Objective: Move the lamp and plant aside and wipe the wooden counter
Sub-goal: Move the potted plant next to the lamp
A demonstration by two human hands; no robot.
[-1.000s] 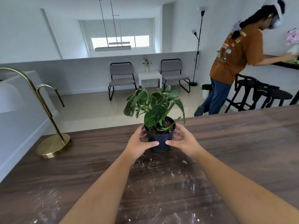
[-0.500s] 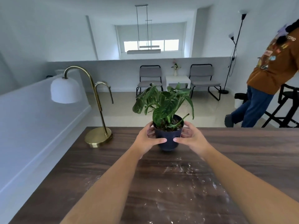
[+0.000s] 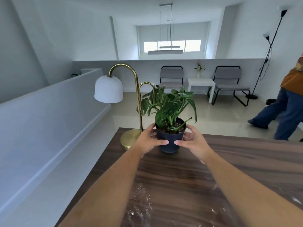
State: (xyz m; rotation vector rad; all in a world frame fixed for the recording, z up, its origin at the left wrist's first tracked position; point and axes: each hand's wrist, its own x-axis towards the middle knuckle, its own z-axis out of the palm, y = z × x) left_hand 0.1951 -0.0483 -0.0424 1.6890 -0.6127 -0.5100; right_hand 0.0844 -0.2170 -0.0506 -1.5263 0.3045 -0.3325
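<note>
Both hands, left hand (image 3: 148,141) and right hand (image 3: 193,142), gripped the plant (image 3: 169,123) pot beside the lamp (image 3: 131,102); its leaves could have bumped the lamp's stem.

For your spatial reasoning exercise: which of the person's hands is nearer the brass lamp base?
Left. The left hand grips the pot right beside the lamp base; the right hand holds the pot's far side.

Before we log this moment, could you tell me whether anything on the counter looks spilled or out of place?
Yes: pale, shiny smears streak the wooden counter in front of the plant, which stands upright.
</note>
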